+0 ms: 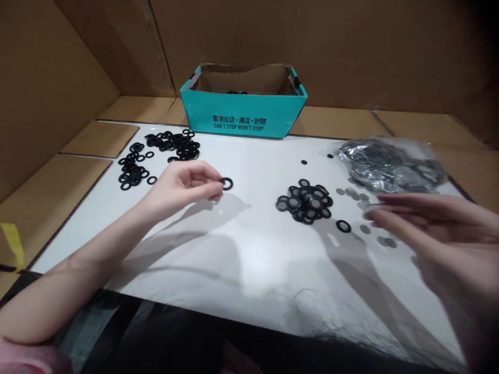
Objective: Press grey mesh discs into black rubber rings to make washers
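Note:
Between the thumb and fingers of my left hand [191, 182] is a black ring [227, 183], held above the white tabletop [249, 259]. My right hand [440, 234], slightly blurred, pinches a small grey disc [373, 207] at its fingertips. Beneath and beside that hand lie several loose grey discs [365, 229]. A heap of black rings with grey discs set in them [307, 201] sits between my hands. One more filled ring [343, 226] lies just to its right. Behind my left hand spreads a curved pile of plain black rings [132, 169].
A teal cardboard box [244, 111] stands at the back, with dark pieces partly visible inside. At the right rests a clear plastic bag [390, 163] full of grey discs. Two small black dots [304, 162] lie near it. Cardboard walls [331, 52] enclose the table.

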`<state>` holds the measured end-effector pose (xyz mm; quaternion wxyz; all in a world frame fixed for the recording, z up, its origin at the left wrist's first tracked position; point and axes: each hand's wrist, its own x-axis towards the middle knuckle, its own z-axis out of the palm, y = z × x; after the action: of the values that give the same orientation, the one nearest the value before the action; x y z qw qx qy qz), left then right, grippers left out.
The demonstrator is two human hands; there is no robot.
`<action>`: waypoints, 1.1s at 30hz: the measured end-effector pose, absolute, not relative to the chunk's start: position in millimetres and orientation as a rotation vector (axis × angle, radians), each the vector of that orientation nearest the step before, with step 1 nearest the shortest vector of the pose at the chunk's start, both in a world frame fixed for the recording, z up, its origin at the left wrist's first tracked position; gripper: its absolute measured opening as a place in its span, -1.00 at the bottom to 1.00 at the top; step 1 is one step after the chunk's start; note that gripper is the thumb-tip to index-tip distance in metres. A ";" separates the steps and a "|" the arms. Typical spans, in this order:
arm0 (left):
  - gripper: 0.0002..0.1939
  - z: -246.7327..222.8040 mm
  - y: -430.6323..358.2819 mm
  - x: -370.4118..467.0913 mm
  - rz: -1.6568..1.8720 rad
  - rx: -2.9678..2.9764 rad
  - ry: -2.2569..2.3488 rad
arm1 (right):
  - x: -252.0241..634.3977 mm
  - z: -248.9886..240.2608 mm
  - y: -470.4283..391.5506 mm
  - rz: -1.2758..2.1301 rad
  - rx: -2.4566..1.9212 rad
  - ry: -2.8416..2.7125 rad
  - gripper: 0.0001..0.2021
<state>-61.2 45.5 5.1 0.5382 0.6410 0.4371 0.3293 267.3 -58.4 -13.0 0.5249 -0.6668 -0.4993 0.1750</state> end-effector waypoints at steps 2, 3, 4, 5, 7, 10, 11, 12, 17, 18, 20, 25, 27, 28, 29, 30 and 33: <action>-0.86 4.9 34.0 -49.5 0.693 1.418 0.942 | 226.2 -3.8 -54.6 0.561 -1.465 -1.203 -0.86; -0.85 4.6 29.1 -45.3 0.646 1.372 0.911 | 210.3 -1.6 -52.8 0.661 -1.400 -1.267 -0.85; -0.83 4.1 24.9 -42.1 0.611 1.328 0.887 | 197.8 -0.8 -51.2 0.743 -1.348 -1.328 -0.85; -0.82 3.5 21.5 -39.9 0.582 1.287 0.868 | 188.2 -1.1 -49.7 0.819 -1.310 -1.360 -0.85; -0.82 2.5 16.6 -37.5 0.542 1.215 0.830 | 176.1 -3.5 -46.9 0.939 -1.258 -1.371 -0.86; -0.85 2.8 12.4 -35.7 0.519 1.170 0.769 | 167.9 -7.2 -44.5 1.027 -1.229 -1.328 -0.86; -0.87 3.5 11.4 -35.2 0.515 1.171 0.758 | 166.5 -8.2 -44.3 1.034 -1.228 -1.316 -0.85; -0.88 4.3 10.4 -34.6 0.508 1.178 0.753 | 165.4 -9.0 -44.5 1.039 -1.229 -1.303 -0.84; -0.94 7.5 6.2 -32.6 0.475 1.232 0.723 | 163.4 -12.0 -45.8 1.015 -1.268 -1.292 -0.82; -0.93 7.7 5.6 -32.6 0.474 1.249 0.716 | 163.5 -12.2 -45.2 1.014 -1.276 -1.317 -0.83; -0.93 7.8 5.0 -32.8 0.472 1.281 0.713 | 163.8 -12.0 -43.4 1.025 -1.276 -1.415 -0.87; -0.92 7.8 4.4 -32.5 0.501 1.462 0.745 | 163.0 -11.6 -41.3 0.970 -1.242 -1.756 -0.83; -0.90 7.9 3.5 -32.0 0.530 1.560 0.760 | 162.3 -12.2 -42.3 0.960 -1.248 -1.795 -0.79; -0.89 7.9 2.9 -31.8 0.540 1.597 0.764 | 162.0 -12.4 -42.9 0.976 -1.250 -1.794 -0.78; -0.88 8.0 2.3 -31.6 0.541 1.622 0.767 | 162.0 -12.6 -43.4 1.007 -1.248 -1.783 -0.77; -0.87 8.0 1.6 -31.5 0.538 1.634 0.768 | 162.2 -12.7 -43.6 1.048 -1.244 -1.768 -0.75; -0.84 7.7 -0.5 -31.3 0.518 1.635 0.779 | 163.2 -12.3 -43.4 1.186 -1.218 -1.722 -0.69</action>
<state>-31.3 -0.5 7.7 0.5882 0.7020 0.3343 0.2224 163.2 -43.4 -12.3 0.3532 -0.4709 -0.6656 0.4587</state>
